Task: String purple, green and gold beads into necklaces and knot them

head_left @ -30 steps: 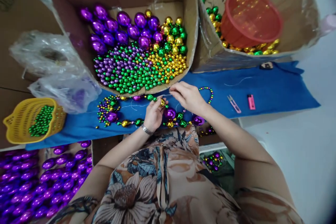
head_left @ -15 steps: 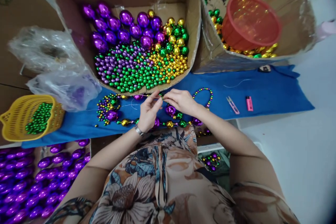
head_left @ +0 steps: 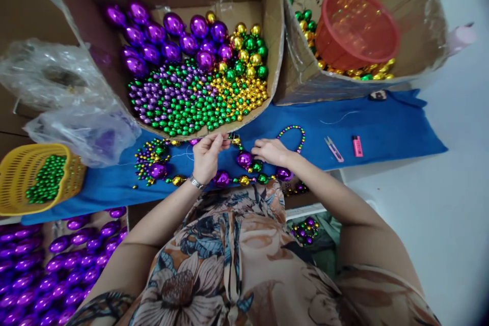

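My left hand (head_left: 206, 157) is closed in a pinch on a thin, shiny, needle-like wire (head_left: 229, 138), just in front of the carton's lower edge. Small gold and green beads sit near its tip. My right hand (head_left: 272, 151) has its fingers curled together beside a large purple bead (head_left: 244, 159); whatever lies between its fingertips is hidden. Beneath both hands runs a strand of purple, gold and green beads (head_left: 262, 178) on the blue cloth (head_left: 317, 150). A loop of small beads (head_left: 303, 135) shows behind my right wrist. White thread (head_left: 179, 155) trails left of my left hand.
Ahead stands a carton (head_left: 273, 56) of loose beads, with another carton (head_left: 414, 69) holding a red basin (head_left: 357, 28). Thread snips (head_left: 334, 149) and a pink lighter (head_left: 357, 146) lie right. A yellow basket (head_left: 15, 178), plastic bags (head_left: 84, 127) and a bead pile (head_left: 151, 160) are left.
My hands, close together before, have moved apart. My right hand has come down and right toward the large purple bead, while the left keeps its pinch. The view has shifted slightly.
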The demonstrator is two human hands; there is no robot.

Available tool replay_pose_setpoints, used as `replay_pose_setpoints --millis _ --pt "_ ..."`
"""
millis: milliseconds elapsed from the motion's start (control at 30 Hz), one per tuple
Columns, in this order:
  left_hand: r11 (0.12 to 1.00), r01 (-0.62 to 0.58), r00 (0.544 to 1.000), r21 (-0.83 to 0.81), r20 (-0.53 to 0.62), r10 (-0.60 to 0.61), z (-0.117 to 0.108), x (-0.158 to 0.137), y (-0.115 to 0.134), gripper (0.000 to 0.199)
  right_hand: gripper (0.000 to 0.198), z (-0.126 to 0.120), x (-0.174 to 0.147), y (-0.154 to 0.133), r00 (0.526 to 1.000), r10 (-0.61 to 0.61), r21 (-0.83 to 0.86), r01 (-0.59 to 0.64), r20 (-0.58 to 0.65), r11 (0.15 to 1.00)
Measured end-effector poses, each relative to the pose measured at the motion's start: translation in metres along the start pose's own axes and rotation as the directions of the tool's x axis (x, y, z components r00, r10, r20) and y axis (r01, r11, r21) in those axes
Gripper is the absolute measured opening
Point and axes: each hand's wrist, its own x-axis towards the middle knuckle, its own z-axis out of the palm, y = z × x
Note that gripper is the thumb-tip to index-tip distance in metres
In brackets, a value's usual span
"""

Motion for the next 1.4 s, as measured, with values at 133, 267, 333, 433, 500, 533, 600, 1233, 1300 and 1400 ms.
replay_pose_setpoints --millis 133,267,333,433,500,533,600,1233,1300,1400 --pt "0.991 -0.068 0.998 0.117 -0.005 0.069 -0.015 0.001 0.012 0.032 0.031 -0.003 -0.007 0.000 0.999 0.006 0.003 -0.006 -0.033 1.000" --pt "0.965 -0.137 0.983 0.221 -0.089 0.160 -0.041 0.001 0.032 0.032 0.033 -0.009 -0.032 0.014 0.974 0.199 0.051 -0.195 -0.104 0.979" --pt "0.968 -0.146 0.976 0.206 -0.131 0.175 -0.054 0.003 0.039 0.033 0.030 -0.009 -0.043 0.020 0.941 0.322 0.067 -0.317 -0.100 0.946" --pt "0.968 -0.167 0.963 0.190 -0.179 0.201 -0.069 0.008 0.045 0.034 0.028 -0.005 -0.053 0.023 0.894 0.445 0.064 -0.442 -0.055 0.895" --pt "0.962 -0.192 0.949 0.196 -0.214 0.233 -0.078 0.011 0.047 0.033 0.028 -0.002 -0.057 0.024 0.867 0.497 0.050 -0.495 -0.024 0.867" --pt "0.958 -0.207 0.940 0.200 -0.232 0.251 -0.082 0.013 0.048 0.033 0.028 -0.001 -0.059 0.025 0.856 0.517 0.041 -0.516 -0.010 0.856" --pt "0.950 -0.232 0.921 0.210 -0.267 0.284 -0.090 0.016 0.051 0.032 0.028 0.001 -0.064 0.027 0.838 0.546 0.021 -0.546 0.017 0.837" --pt "0.904 -0.317 0.948 0.288 0.127 0.292 -0.036 -0.012 0.070 0.023 0.030 -0.053 -0.050 -0.016 0.807 0.290 0.320 -0.133 -0.515 0.938" --pt "0.875 -0.383 0.917 0.297 0.238 0.321 -0.023 -0.018 0.071 0.021 0.029 -0.068 -0.036 -0.043 0.712 0.182 0.380 0.127 -0.678 0.916" --pt "0.859 -0.425 0.881 0.287 0.351 0.318 -0.013 -0.025 0.068 0.021 0.028 -0.074 -0.020 -0.073 0.645 0.143 0.422 0.302 -0.751 0.855"
